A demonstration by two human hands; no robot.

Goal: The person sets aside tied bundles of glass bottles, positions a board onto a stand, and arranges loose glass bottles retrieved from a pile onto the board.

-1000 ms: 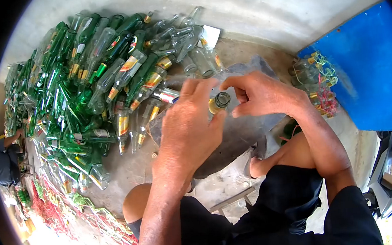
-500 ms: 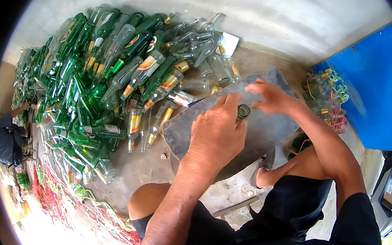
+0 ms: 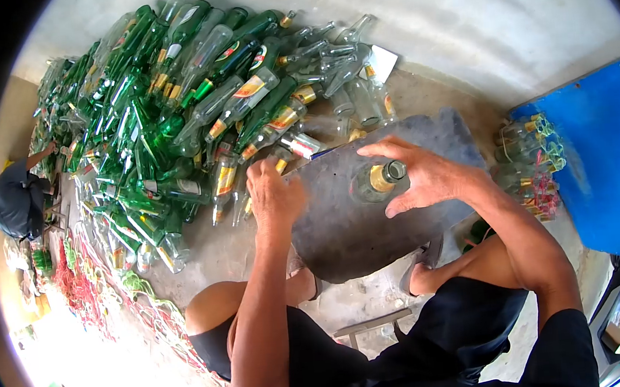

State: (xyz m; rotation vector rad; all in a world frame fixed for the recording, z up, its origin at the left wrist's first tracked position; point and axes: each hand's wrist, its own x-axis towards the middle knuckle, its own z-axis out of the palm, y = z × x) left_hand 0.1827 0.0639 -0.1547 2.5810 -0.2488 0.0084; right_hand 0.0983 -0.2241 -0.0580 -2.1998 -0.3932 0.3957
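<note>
A clear glass bottle (image 3: 379, 181) with a gold neck label stands on the dark slab (image 3: 351, 245) in front of me. My right hand (image 3: 426, 174) is open beside it, with fingers and thumb spread on either side of its neck. My left hand (image 3: 277, 196) is at the near edge of the bottle pile, over a clear bottle whose yellow label (image 3: 281, 164) shows past the fingers. The left fingers point away from me and are partly hidden and blurred, so their grip does not show.
A large heap of green and clear bottles (image 3: 141, 120) lies against the wall. Tied bottles (image 3: 524, 153) stand by a blue panel (image 3: 595, 161) on the right. Red and green cords (image 3: 81, 280) cover the floor at left. Another person (image 3: 19, 193) bends by the heap.
My left hand has left the bottle on the slab and moved left to the pile. My right hand has come closer around that bottle. The view has shifted slightly.
</note>
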